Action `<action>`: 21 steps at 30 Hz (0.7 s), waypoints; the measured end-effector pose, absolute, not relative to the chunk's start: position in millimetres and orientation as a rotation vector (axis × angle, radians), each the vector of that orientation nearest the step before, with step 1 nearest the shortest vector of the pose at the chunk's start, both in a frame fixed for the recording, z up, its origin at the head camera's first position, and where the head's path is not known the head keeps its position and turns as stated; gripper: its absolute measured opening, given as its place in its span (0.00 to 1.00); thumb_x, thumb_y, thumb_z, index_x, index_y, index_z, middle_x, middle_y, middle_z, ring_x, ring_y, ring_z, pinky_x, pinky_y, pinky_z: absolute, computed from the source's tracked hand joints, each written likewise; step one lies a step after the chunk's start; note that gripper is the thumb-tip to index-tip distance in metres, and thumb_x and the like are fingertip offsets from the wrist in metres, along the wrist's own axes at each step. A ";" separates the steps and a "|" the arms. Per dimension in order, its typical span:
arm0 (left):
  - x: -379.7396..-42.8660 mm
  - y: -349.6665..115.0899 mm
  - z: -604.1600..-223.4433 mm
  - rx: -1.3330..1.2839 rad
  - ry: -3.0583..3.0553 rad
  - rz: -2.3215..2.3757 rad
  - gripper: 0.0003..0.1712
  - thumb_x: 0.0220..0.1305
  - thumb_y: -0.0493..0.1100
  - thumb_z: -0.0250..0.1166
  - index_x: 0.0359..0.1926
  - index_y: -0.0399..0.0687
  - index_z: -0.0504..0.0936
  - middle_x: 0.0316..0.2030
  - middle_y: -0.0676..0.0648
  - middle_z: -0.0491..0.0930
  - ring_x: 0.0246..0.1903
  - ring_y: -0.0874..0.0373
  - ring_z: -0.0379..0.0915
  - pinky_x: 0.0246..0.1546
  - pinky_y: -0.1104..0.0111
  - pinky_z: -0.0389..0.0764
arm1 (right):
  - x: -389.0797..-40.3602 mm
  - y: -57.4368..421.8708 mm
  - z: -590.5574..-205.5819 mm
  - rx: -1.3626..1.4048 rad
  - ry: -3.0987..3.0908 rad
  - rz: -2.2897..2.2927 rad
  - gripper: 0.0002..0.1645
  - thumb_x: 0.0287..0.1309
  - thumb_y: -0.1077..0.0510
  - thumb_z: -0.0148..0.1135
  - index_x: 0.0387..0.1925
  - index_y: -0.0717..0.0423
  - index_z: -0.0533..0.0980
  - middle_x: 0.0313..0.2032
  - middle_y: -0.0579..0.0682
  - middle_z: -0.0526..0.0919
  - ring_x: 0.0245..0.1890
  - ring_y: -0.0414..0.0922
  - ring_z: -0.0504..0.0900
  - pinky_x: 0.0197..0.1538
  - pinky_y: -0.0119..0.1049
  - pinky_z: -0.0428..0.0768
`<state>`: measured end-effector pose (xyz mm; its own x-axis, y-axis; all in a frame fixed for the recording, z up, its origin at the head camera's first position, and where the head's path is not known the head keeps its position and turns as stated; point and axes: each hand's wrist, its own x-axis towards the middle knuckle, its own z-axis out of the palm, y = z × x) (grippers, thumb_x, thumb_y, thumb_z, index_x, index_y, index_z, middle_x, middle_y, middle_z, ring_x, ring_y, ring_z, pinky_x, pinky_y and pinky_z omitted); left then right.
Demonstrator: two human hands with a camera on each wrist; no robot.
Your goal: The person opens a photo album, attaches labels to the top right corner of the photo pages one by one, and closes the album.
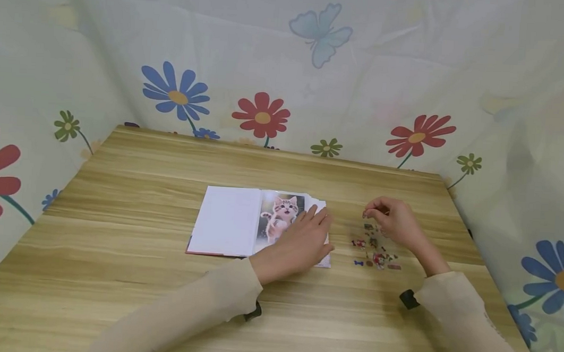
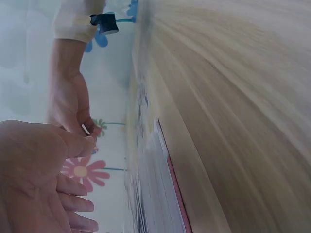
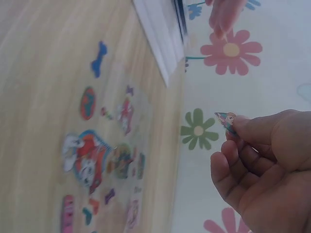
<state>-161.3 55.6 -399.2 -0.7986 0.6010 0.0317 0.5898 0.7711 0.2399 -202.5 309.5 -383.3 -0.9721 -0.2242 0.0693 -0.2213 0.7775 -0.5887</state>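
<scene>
A photo album (image 1: 227, 221) lies spread on the table, blank white on its left page and a kitten picture (image 1: 284, 208) on its right. Over that right page is my left hand (image 1: 293, 247), its fingers extended and partly covering the picture. In the left wrist view the left hand (image 2: 34, 179) appears raised above the pages. My right hand (image 1: 399, 222) is above the far end of a clear sticker sheet (image 1: 378, 259). Between its thumb and forefinger it pinches a small colourful sticker (image 3: 226, 120), seen best in the right wrist view.
The wooden table (image 1: 132, 200) carries the album, with the sticker sheet to its right. Cartoon puppies and a blue bone (image 3: 99, 59) are among the sheet's stickers. A white flower-printed curtain (image 1: 363, 95) surrounds the table's back and sides.
</scene>
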 end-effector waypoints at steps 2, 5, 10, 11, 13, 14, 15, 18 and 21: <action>-160.9 46.5 -397.3 0.938 2.904 0.384 0.39 0.76 0.58 0.57 0.77 0.40 0.62 0.79 0.40 0.58 0.80 0.39 0.51 0.80 0.49 0.59 | -202.3 306.3 -380.0 -0.386 2.957 -0.970 0.08 0.72 0.62 0.59 0.41 0.61 0.82 0.40 0.62 0.89 0.30 0.45 0.80 0.25 0.29 0.72; -160.4 34.5 -395.5 0.894 2.898 0.400 0.41 0.76 0.58 0.56 0.78 0.40 0.59 0.80 0.39 0.56 0.80 0.40 0.49 0.80 0.50 0.57 | -201.2 300.9 -375.4 -0.404 2.956 -0.964 0.08 0.72 0.62 0.59 0.42 0.62 0.81 0.40 0.63 0.89 0.31 0.43 0.81 0.26 0.29 0.73; -158.6 15.4 -392.6 0.850 2.898 0.489 0.41 0.76 0.56 0.58 0.78 0.39 0.59 0.80 0.38 0.55 0.81 0.39 0.48 0.80 0.48 0.57 | -200.0 292.7 -370.1 -0.441 2.956 -0.969 0.08 0.73 0.61 0.58 0.42 0.62 0.81 0.40 0.63 0.88 0.32 0.43 0.81 0.28 0.29 0.76; -158.2 11.7 -392.2 0.843 2.896 0.507 0.41 0.75 0.55 0.59 0.78 0.38 0.58 0.80 0.38 0.55 0.81 0.39 0.47 0.80 0.48 0.56 | -199.9 291.1 -369.2 -0.445 2.955 -0.969 0.08 0.73 0.61 0.58 0.42 0.61 0.81 0.40 0.63 0.88 0.32 0.43 0.81 0.28 0.29 0.76; -157.6 4.6 -391.9 0.828 2.897 0.540 0.42 0.75 0.55 0.59 0.78 0.39 0.58 0.80 0.38 0.54 0.81 0.39 0.46 0.80 0.46 0.55 | -200.1 288.2 -367.8 -0.453 2.957 -0.969 0.08 0.73 0.60 0.59 0.42 0.60 0.81 0.40 0.61 0.89 0.32 0.43 0.81 0.29 0.29 0.76; -157.4 1.3 -392.2 0.822 2.897 0.552 0.42 0.75 0.55 0.60 0.79 0.39 0.58 0.80 0.38 0.54 0.81 0.39 0.46 0.80 0.46 0.54 | -200.2 286.7 -367.2 -0.458 2.960 -0.968 0.08 0.72 0.60 0.59 0.42 0.60 0.81 0.39 0.60 0.89 0.32 0.43 0.81 0.29 0.29 0.76; -157.1 -1.9 -392.5 0.812 2.898 0.570 0.42 0.74 0.55 0.60 0.79 0.39 0.58 0.81 0.38 0.54 0.81 0.38 0.46 0.80 0.45 0.54 | -200.3 285.1 -366.6 -0.466 2.961 -0.969 0.08 0.72 0.60 0.60 0.41 0.59 0.82 0.39 0.59 0.89 0.32 0.43 0.80 0.29 0.29 0.76; -156.9 -10.1 -394.5 0.789 2.904 0.607 0.42 0.74 0.56 0.60 0.79 0.41 0.58 0.81 0.38 0.53 0.81 0.38 0.46 0.80 0.43 0.53 | -201.0 279.9 -364.9 -0.504 2.960 -0.975 0.07 0.71 0.60 0.61 0.41 0.59 0.82 0.38 0.57 0.89 0.31 0.42 0.80 0.29 0.28 0.76; -157.3 -16.2 -398.0 0.777 2.908 0.632 0.43 0.74 0.56 0.60 0.79 0.40 0.57 0.80 0.37 0.53 0.81 0.36 0.46 0.80 0.43 0.53 | -202.6 272.9 -363.2 -0.553 2.949 -0.981 0.06 0.71 0.61 0.61 0.41 0.59 0.82 0.37 0.56 0.89 0.31 0.42 0.80 0.29 0.28 0.76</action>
<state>-157.3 -16.2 -398.0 -0.8703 0.4907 0.0413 0.4636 0.7882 0.4047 -202.6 272.9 -363.2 -0.9384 -0.3228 0.1231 -0.3322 0.7454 -0.5780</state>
